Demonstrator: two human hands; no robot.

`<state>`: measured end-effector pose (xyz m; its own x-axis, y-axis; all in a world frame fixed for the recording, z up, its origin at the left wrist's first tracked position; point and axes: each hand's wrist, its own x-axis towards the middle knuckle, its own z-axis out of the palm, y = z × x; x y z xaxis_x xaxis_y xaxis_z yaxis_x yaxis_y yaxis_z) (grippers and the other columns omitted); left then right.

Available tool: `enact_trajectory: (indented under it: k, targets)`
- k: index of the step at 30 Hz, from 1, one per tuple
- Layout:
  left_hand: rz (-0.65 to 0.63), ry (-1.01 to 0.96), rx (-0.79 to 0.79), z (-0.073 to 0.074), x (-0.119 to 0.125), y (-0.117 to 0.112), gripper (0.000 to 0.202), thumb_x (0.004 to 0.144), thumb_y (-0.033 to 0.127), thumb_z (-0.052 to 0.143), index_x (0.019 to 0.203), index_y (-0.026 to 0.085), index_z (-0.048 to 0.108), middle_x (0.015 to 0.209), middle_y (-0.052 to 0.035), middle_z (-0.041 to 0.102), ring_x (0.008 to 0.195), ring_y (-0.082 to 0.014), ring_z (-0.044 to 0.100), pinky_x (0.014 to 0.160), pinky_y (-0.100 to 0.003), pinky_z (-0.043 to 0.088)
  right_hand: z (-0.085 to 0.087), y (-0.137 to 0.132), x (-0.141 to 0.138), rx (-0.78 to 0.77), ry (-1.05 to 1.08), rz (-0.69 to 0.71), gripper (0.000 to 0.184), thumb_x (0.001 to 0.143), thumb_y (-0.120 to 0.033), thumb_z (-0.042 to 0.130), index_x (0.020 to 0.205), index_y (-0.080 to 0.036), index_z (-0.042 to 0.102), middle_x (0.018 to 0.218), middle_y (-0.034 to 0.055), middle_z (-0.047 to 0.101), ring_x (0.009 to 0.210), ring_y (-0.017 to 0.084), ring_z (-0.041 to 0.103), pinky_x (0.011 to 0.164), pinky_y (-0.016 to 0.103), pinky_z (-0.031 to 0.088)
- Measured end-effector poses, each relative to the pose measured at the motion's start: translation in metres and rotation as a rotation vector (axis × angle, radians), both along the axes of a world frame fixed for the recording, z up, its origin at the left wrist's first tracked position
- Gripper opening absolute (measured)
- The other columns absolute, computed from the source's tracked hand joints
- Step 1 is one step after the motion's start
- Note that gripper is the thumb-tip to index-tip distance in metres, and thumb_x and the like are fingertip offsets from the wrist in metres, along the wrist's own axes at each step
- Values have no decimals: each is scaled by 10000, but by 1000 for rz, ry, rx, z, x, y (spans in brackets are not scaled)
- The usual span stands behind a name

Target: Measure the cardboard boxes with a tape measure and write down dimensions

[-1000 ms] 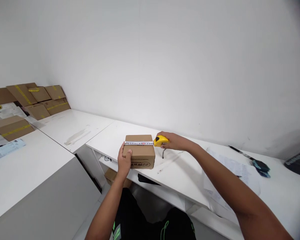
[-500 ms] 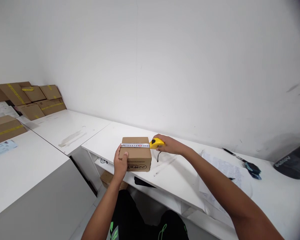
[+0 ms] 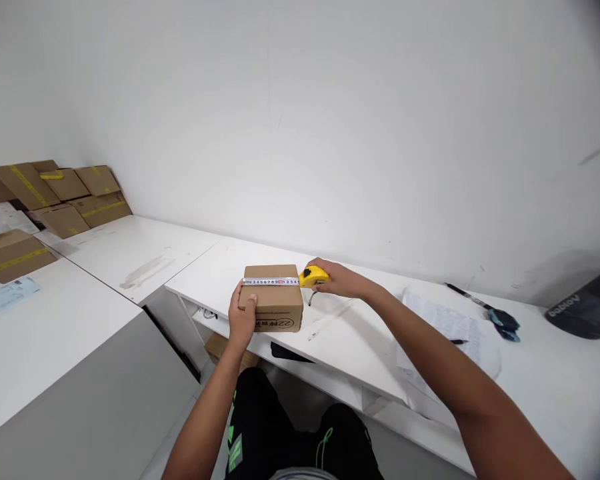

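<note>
A small brown cardboard box sits near the front edge of the white table. A white tape blade is stretched across the box's top. My left hand grips the box's left end and pins the blade's tip there with the thumb. My right hand is closed around the yellow tape measure case, held just right of the box at its top edge.
Papers lie on the table to the right, with scissors and a dark bag beyond. Several taped cardboard boxes are stacked on the tables at far left. Another box sits under the table.
The tape case has moved slightly closer to the box's right edge. Both hands keep their hold; the view has shifted a little.
</note>
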<state>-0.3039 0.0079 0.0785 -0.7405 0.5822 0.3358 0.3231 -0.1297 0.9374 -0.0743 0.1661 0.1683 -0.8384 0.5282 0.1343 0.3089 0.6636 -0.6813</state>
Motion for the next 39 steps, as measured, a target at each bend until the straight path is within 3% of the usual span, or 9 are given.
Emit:
enact_trajectory:
  k: [17,20,24,27,39]
  targets:
    - [-14,15,3,0,0,-1,499,861,308,571,1345,191,539,1358,-92,582,1265,-231,529,1122,-373,372,-1,-1,1,-24,24,7,392,760,-253,615,1136,-278,509,1051,16,614,919,213,585,742,329,464]
    - [-9,16,10,0,1,-1,492,860,307,574,1339,195,545,1349,-88,589,1262,-231,533,1121,-373,374,-9,2,3,-64,21,10,396,762,-285,627,1137,-278,501,1037,15,613,910,214,585,749,339,465]
    - [-4,22,13,0,0,-1,485,860,298,575,1334,199,550,1350,-81,591,1260,-226,534,1121,-368,374,-34,10,6,-207,104,21,469,762,-368,663,1170,-263,457,1040,23,591,909,211,582,773,353,478]
    - [-15,8,3,-1,0,-1,488,868,305,565,1342,196,543,1357,-87,585,1258,-229,535,1117,-376,377,-46,15,5,-209,141,-1,480,778,-405,659,1188,-267,452,1078,30,575,945,216,574,797,364,476]
    - [-13,1,13,-5,-3,2,501,859,306,582,1349,214,539,1360,-79,583,1253,-235,539,1112,-382,386,-43,4,7,-196,131,-31,471,790,-396,647,1197,-275,444,1089,25,568,943,201,572,791,340,474]
